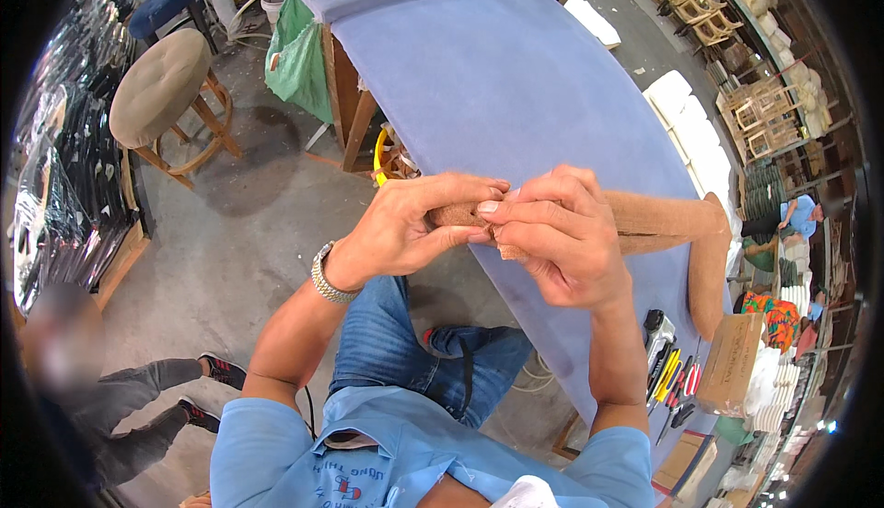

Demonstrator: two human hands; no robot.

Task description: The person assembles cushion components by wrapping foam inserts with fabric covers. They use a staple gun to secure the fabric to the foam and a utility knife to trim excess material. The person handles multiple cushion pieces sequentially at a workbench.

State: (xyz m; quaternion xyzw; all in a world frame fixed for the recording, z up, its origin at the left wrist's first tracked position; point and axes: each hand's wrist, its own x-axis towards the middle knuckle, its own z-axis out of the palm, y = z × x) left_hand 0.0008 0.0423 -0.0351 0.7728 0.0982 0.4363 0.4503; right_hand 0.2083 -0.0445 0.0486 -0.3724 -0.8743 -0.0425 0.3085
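A long, bent piece covered in brown fabric (665, 216), like an upholstered chair part, runs rightward from my hands over the blue table and turns toward me at its far right. My left hand (398, 233), with a metal watch on its wrist, is wrapped around the piece's near end, thumb and fingers on either side. Fingers of my right hand (564, 243) are pinched on the brown fabric at that end, close to my left fingertips. A small dark spot shows on the covered end between my hands. A fabric edge hangs under my right fingers.
The blue padded table (497, 75) curves across the view. Hand tools (672, 374) and a cardboard box (730, 365) lie at its right. A round stool (161, 84), a green bag (299, 61) and a yellow-rimmed bucket (380, 158) stand left. Another person (152, 388) is at lower left.
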